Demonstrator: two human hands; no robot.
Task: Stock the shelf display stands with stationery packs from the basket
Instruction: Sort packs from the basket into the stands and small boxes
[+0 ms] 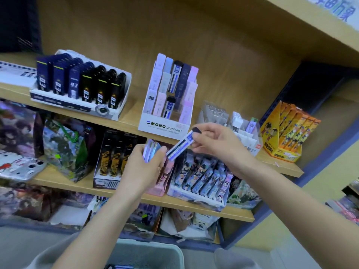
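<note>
My left hand [144,166] grips a small stack of pastel lead packs [152,150] below the upper shelf edge. My right hand [211,140] pinches one blue, white and black striped lead pack [181,145] by its black cap end, tilted, its lower end touching the stack. Just above stands the white MONO graph MG display stand [165,129], its tiered slots holding pastel and striped packs. The grey basket [151,251] sits at the bottom edge between my forearms.
A tray of dark 0.3 lead cases [79,88] stands left on the upper shelf. Clear holders [239,127] and an orange cartoon box [287,133] stand to the right. The lower shelf [174,200] carries printed boxes and bags.
</note>
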